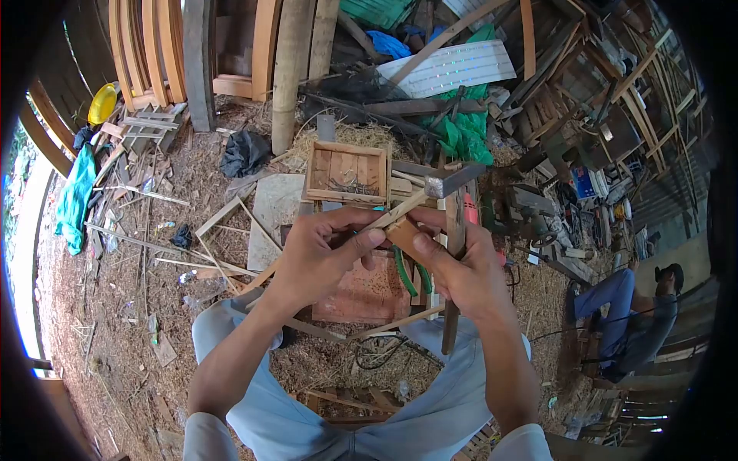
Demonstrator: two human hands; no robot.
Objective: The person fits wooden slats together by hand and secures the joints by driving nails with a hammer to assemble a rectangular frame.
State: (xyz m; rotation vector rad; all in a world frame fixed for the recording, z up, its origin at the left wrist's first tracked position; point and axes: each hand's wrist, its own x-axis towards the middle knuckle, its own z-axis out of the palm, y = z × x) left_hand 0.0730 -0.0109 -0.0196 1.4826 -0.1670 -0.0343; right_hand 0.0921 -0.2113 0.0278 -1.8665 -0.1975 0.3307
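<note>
A littered workshop floor (134, 307) spreads left of the grip; the left hand (319, 250) pinches a wooden strip (404, 208) just short of a nail box (342, 197); the right hand (461, 269) clasps a brown block (401, 233) and hammer (455, 223); farther right sits a person (642, 315).

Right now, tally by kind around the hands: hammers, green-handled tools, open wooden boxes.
Hammer: 1
Green-handled tool: 1
Open wooden box: 1
Total: 3
</note>
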